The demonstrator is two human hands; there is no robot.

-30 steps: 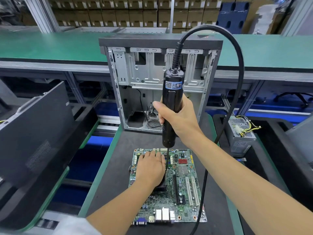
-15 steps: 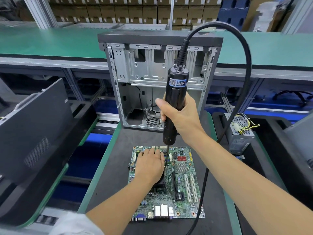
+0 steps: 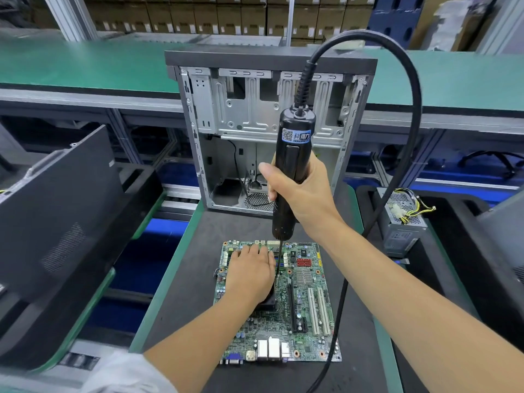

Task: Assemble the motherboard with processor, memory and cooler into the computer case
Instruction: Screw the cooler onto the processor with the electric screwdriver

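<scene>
A green motherboard lies flat on the dark mat in front of me. My left hand rests palm-down on the black cooler, which shows only at its right edge under the hand. My right hand grips a black electric screwdriver held upright; its thin bit reaches down to the board just right of the cooler. The open metal computer case stands upright behind the board, its empty inside facing me.
The screwdriver's thick black cable arcs overhead and drops past the board's right side. A power supply with loose wires sits at right. A black side panel leans at left. Green conveyor benches run behind.
The screwdriver has shifted slightly right and stands a little higher in view; its bit stays at the cooler's right edge. My left hand keeps resting on the cooler.
</scene>
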